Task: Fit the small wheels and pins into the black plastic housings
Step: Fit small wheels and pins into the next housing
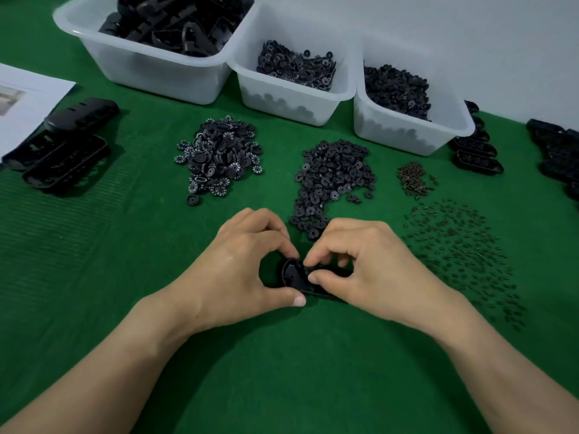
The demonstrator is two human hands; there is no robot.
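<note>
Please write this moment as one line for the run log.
step: fitting | left hand: holds black housing | right hand: pinches black housing | nearby: numbered wheel pile, plain wheel pile, pins

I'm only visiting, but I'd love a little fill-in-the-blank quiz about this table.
1. The left hand and right hand grip one housing over a ____ cloth.
2. ____ white bins stand at the back.
3. The scattered pins lie on the ____ hand's side.
Missing words: green; three; right.
</note>
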